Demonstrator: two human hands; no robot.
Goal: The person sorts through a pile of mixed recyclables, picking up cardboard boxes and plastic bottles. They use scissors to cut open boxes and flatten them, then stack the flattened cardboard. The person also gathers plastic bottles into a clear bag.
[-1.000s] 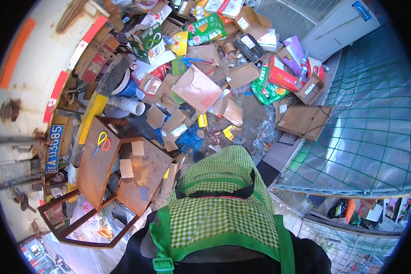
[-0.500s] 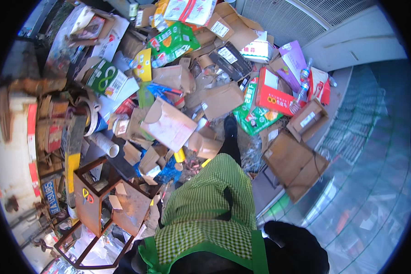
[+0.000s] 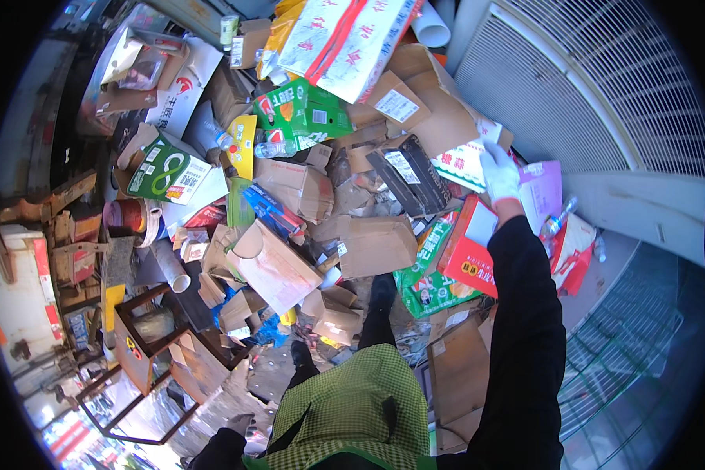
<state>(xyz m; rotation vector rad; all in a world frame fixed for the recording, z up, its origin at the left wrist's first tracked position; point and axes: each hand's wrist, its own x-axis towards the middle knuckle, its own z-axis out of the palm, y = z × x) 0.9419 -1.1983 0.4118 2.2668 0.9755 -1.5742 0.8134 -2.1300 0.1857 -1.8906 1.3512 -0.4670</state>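
My right hand (image 3: pixel 500 171), in a white glove, reaches out to the far right with its fingers stretched over the edge of a white-and-pink carton (image 3: pixel 460 162). Whether it grips the carton cannot be made out. Just right of the glove stands a purple box (image 3: pixel 540 190), and under the wrist lies a red box (image 3: pixel 468 244) with a white panel. Low at my left side, my left hand (image 3: pixel 241 423) shows only in part beyond a dark sleeve, its fingers unclear. A black flat box (image 3: pixel 407 174) lies left of the carton.
Flattened cardboard and boxes surround my feet, among them a brown carton (image 3: pixel 377 246) and green cartons (image 3: pixel 301 113). A brown metal frame (image 3: pixel 145 352) stands at the left. Grey grilled panels (image 3: pixel 556 102) rise at the far right. Plastic bottles (image 3: pixel 558 218) lie near the purple box.
My right arm has come up from my side and stretched forward to the carton. The view has shifted forward over the pile, and a second foot now shows.
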